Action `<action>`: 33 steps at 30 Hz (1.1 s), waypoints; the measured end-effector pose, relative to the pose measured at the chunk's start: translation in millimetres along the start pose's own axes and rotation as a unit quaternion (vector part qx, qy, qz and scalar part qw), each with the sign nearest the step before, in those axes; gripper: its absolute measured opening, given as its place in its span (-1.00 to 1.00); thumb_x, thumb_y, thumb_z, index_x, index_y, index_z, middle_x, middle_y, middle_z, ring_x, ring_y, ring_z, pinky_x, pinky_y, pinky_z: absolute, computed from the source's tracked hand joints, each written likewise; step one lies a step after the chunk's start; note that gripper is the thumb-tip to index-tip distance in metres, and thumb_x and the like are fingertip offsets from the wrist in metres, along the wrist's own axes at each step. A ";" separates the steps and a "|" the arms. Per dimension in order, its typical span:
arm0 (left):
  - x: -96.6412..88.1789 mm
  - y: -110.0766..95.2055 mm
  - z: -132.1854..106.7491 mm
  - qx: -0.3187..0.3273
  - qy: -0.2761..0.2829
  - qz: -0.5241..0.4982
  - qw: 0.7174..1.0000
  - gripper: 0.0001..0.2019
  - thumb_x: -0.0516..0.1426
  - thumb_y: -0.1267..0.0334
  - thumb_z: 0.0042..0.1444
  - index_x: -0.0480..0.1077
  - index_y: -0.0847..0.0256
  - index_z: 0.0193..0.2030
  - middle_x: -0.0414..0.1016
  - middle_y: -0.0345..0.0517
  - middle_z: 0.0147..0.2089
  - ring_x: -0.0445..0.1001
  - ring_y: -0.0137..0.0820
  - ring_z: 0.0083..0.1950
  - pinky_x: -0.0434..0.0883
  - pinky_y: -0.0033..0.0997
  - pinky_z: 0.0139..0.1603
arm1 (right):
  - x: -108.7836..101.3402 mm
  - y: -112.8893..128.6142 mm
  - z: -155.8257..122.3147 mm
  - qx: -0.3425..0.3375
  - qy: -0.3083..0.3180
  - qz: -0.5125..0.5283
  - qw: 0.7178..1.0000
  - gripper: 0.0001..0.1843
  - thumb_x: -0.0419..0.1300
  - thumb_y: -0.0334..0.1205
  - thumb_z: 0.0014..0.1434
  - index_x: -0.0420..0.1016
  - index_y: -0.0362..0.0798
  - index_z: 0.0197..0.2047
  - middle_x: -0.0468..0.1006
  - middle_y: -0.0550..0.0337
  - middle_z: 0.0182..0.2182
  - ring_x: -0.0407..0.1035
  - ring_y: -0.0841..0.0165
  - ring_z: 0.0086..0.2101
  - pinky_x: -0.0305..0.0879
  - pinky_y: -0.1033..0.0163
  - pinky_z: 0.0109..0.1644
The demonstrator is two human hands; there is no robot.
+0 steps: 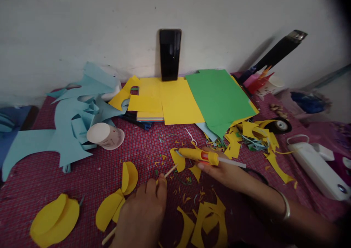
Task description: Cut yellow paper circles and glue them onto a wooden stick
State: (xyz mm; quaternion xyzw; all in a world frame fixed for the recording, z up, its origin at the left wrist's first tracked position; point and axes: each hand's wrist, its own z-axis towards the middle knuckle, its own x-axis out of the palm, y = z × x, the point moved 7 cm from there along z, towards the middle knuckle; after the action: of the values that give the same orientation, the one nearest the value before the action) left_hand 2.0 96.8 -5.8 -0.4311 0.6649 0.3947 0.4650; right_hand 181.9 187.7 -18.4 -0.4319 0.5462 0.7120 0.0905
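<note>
My left hand [145, 207] is closed round a thin wooden stick [171, 171], whose tip meets a small yellow paper piece [178, 162]. The stick's other end shows below the hand. In my right hand [219, 171] is a yellow glue gun [196, 155], a white glue stick poking out of its back. Its nozzle points left, over the top of the same paper piece; whether it touches I cannot tell. Folded yellow paper circles [129, 177] lie left of my left hand, and a larger yellow folded shape [55, 220] sits at the lower left.
Blue paper cut-offs [68, 120] and a tipped paper cup [102, 135] lie at left. A phone [170, 54] leans on the wall behind yellow sheets [181, 105] and a green sheet [222, 98]. Yellow scraps [211, 222], a black tape roll [279, 125] and a white power strip [318, 167] are also here.
</note>
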 end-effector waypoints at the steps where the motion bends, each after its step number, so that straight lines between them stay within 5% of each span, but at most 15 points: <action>1: 0.8 0.6 -0.2 -0.003 0.001 -0.003 1.000 -0.58 -0.02 0.52 0.14 0.36 0.22 0.12 0.45 -0.03 -0.30 0.49 -0.31 -0.34 0.43 -0.39 -0.44 | -1.4 -0.3 -0.9 0.002 -0.002 0.004 1.000 -0.86 0.10 -0.13 0.22 0.44 0.06 -0.22 0.50 0.17 -0.38 0.39 0.26 -0.38 0.36 0.13 -0.31; 33: -4.1 1.6 3.2 0.002 0.000 0.006 1.000 -0.58 0.01 0.58 0.13 0.44 0.19 0.06 0.48 -0.08 -0.33 0.52 -0.30 -0.42 0.49 -0.32 -0.49 | 0.9 -11.5 3.4 0.087 0.053 0.061 0.993 -0.78 0.07 -0.05 0.19 0.43 0.02 -0.23 0.54 0.16 -0.37 0.43 0.27 -0.37 0.41 0.13 -0.26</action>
State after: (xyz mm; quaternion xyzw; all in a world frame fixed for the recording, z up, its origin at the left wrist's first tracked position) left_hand 2.2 101.1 -2.5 -0.4262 0.6685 0.3961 0.4632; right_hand 186.5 194.8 -27.0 -0.4249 0.6354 0.6424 0.0549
